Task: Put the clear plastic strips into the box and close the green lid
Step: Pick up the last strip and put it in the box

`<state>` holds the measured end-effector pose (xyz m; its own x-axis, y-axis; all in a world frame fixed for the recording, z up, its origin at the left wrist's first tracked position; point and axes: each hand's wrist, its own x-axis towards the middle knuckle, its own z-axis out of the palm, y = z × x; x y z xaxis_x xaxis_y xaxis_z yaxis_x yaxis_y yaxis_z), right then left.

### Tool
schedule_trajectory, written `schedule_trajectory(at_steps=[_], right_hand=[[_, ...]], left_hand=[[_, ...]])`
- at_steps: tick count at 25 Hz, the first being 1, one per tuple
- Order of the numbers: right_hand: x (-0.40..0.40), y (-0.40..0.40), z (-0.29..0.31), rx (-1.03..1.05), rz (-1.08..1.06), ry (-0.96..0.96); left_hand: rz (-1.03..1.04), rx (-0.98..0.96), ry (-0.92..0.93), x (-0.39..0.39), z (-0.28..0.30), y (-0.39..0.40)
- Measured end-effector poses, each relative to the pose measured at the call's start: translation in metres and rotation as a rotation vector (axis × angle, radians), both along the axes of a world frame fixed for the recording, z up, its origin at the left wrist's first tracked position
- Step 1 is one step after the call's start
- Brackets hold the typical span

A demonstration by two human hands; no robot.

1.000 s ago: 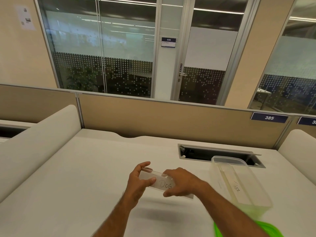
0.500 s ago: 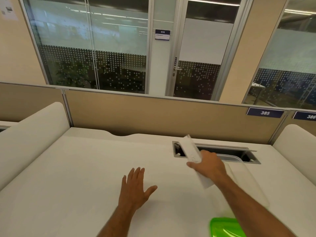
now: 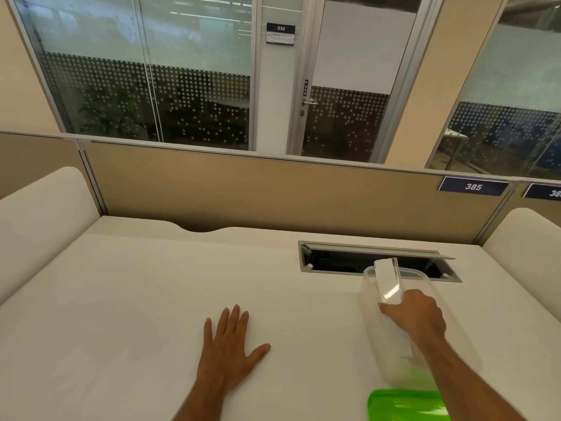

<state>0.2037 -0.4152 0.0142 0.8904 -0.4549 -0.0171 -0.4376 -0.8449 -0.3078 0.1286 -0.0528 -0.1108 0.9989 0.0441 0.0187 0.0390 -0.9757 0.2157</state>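
**A:** Desk (image 3: 121, 299) first, left to right: what's near the front edge?

**B:** The left hand (image 3: 227, 347) lies flat on the white top, palm down, fingers spread, gripping nothing, well apart from everything else.

**A:** And over to the right?

**B:** The right hand (image 3: 416, 317) is clenched round the lower end of a clear plastic strip (image 3: 388, 282), tilted with its top end leaning toward the far edge, poking above the rim of the clear box (image 3: 372, 305).

**A:** Is the strip touching the box floor?

**B:** Can't tell; the hand hides that end.

**A:** The box itself?

**B:** Open, on the right half of the desk, just in front of the cable slot (image 3: 349, 262). The green lid (image 3: 403, 405) lies off it, at the front edge, touching the box's near end.
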Motion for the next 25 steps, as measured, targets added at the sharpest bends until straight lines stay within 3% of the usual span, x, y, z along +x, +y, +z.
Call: schedule_trajectory(at_steps=[13, 25], right_hand=[[0.006, 0.000, -0.003, -0.087, 0.084, 0.208], [0.001, 0.001, -0.013, -0.188, 0.150, 0.232]], left_hand=[[0.012, 0.002, -0.018, 0.001, -0.003, 0.000], [0.015, 0.003, -0.020, 0.000, -0.001, -0.001]])
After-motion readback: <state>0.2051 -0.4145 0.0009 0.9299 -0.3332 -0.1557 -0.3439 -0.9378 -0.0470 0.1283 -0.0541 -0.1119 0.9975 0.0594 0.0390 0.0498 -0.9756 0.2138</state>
